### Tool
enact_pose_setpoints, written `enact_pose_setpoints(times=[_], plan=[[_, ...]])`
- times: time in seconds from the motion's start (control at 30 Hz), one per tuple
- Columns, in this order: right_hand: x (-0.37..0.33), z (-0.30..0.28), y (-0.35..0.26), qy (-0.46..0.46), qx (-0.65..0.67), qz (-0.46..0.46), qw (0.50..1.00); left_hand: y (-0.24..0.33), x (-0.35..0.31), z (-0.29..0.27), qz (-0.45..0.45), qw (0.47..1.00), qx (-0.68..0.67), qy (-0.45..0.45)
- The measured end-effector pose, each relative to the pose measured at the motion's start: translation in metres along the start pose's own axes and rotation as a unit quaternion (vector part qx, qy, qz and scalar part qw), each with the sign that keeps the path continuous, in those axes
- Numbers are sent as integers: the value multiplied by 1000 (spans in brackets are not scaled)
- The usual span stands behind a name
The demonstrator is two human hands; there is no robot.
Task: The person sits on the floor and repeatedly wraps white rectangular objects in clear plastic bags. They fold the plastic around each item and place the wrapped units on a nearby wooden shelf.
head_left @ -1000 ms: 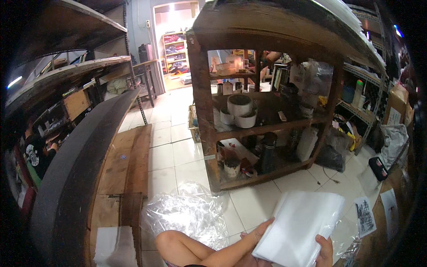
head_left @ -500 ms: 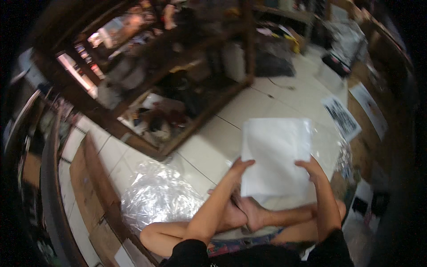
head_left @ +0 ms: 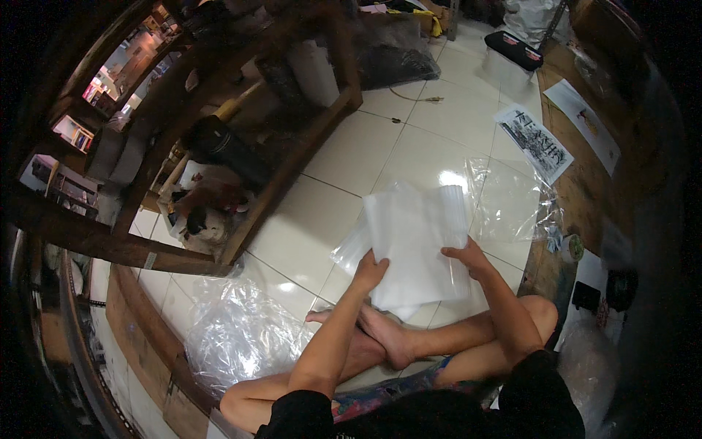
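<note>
A stack of white sheets (head_left: 417, 238), with a clear plastic edge along its right side, is held flat above the tiled floor in front of my crossed legs. My left hand (head_left: 371, 272) grips its left edge with the thumb on top. On the opposite edge, my right hand (head_left: 469, 260) pinches it the same way. The fingers beneath the stack are hidden. Under its left side, translucent sheets (head_left: 349, 249) fan out on the floor. A clear plastic sheet (head_left: 504, 201) lies just beyond the right edge.
Crumpled clear plastic (head_left: 245, 325) lies by my left knee. A wooden frame (head_left: 292, 179) stands ahead to the left. Along the right are a printed sheet (head_left: 534, 144), a tape roll (head_left: 574, 249) and a black rectangular device (head_left: 586, 295). A black pouch (head_left: 514, 48) sits farther off.
The view has swung to the right, so the surroundings sit further left in it. Both hands still hold the stack, which now appears lower and slightly turned; translucent sheets now show beneath it.
</note>
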State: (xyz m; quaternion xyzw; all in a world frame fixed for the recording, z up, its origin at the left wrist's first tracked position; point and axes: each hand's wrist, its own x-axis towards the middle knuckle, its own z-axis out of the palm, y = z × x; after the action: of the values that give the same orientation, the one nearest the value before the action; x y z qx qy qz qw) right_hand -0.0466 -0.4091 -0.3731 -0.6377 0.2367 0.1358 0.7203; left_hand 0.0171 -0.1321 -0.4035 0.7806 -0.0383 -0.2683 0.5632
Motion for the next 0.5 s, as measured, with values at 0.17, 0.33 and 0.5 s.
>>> enact_pose_setpoints(times=[0.17,0.33,0.5], plan=[[3,0,20,99,-97,-76,987,38,-8,21,-131,983,-122,28],[-35,1,-8,193,-68,-177,963,107,-47,37,-20,996,-30,85],[-92,-25,-27,238,-96,-242,936,105,-68,57,120,982,-139,41]])
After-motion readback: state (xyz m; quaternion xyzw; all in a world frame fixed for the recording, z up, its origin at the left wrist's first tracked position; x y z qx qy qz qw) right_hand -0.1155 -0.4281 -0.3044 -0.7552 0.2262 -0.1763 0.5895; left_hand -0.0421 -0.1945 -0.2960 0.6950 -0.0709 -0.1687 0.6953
